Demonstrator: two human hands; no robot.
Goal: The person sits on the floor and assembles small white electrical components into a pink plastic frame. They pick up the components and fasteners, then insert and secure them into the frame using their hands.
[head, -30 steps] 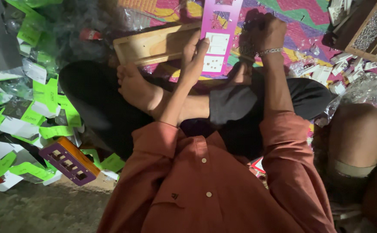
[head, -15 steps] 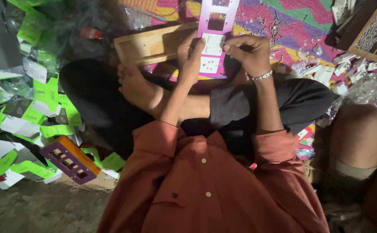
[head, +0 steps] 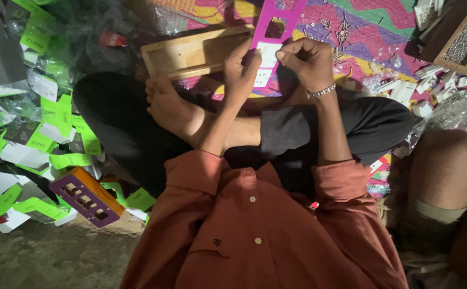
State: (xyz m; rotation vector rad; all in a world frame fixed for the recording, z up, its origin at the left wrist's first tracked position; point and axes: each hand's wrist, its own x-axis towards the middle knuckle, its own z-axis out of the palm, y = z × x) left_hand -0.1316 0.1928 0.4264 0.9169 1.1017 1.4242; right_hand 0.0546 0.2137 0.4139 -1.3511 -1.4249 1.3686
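floor mat (head: 383, 32) | wooden tray (head: 190, 52) | loose screws (head: 340, 29) | green-white wrappers (head: 35, 134) | purple-orange box (head: 86, 195)

Floor-level assembly workshop: loose screws (head: 336, 31), green packets (head: 46, 115), patterned mat (head: 383, 37)

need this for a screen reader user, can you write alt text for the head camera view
Seen from above, a seated cross-legged person holds a long magenta panel with white switch pieces between the left hand and right hand. A wooden tray lies just beyond, green and white paper packets litter the floor, and a purple box sits nearby.
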